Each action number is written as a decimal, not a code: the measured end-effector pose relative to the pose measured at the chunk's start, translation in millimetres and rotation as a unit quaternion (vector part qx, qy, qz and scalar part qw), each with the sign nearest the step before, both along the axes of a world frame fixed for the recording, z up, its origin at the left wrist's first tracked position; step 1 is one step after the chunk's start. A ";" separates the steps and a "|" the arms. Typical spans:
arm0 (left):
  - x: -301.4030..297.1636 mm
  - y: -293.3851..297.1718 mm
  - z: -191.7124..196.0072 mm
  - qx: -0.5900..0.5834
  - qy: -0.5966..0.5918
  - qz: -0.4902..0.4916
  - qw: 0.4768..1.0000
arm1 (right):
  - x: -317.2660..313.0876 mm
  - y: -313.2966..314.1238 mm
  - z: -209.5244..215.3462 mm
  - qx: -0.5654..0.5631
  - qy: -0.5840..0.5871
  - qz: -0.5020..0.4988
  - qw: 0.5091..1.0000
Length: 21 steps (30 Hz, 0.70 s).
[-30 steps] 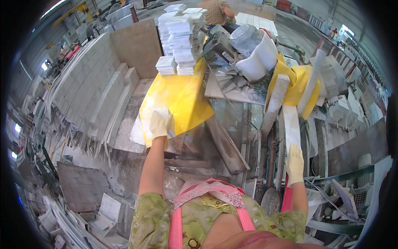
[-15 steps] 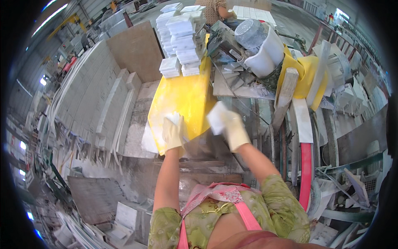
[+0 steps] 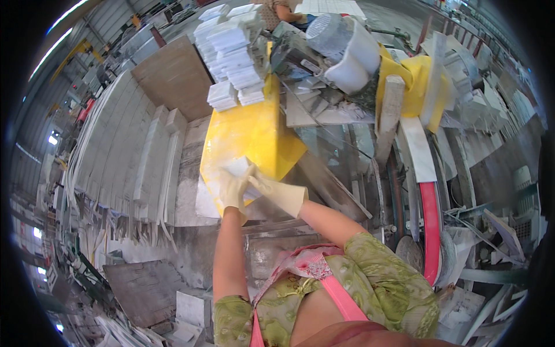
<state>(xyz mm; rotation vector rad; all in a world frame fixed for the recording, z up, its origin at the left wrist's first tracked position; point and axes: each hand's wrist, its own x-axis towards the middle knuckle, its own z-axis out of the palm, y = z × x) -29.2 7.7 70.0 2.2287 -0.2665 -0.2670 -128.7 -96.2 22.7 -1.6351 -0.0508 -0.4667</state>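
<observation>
Both my hands wear pale cream gloves and meet over the near part of a bench covered with yellow sheeting [image 3: 240, 130]. A white stone tile [image 3: 237, 166] shows just beyond the fingers. My left hand [image 3: 231, 189] is closed around its near left side, thumb toward the right. From the right, my right hand [image 3: 270, 189] reaches across with its fingers bent onto the tile's right edge. The gloves hide most of the tile, and I cannot tell whether more than one piece is held. Tall stacks of white tiles [image 3: 231, 46] stand on the bench's far end.
Long pale slabs [image 3: 104, 139] lean in a row on the left by a brown board [image 3: 173, 75]. A motor [image 3: 332, 34] with a white cover stands at the far right, beside a wooden post [image 3: 390, 115] and a red strip [image 3: 429, 231]. Another person [image 3: 283, 13] sits beyond.
My right hand has swung left from beside the bench, bringing a white piece to my left hand. My left hand stays at the sheeting's near end. The view has shifted slightly.
</observation>
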 end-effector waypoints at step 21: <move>-30.6 -11.3 18.4 -0.117 0.026 0.001 0.993 | -326.7 -333.9 -22.2 -0.402 0.417 -0.571 0.582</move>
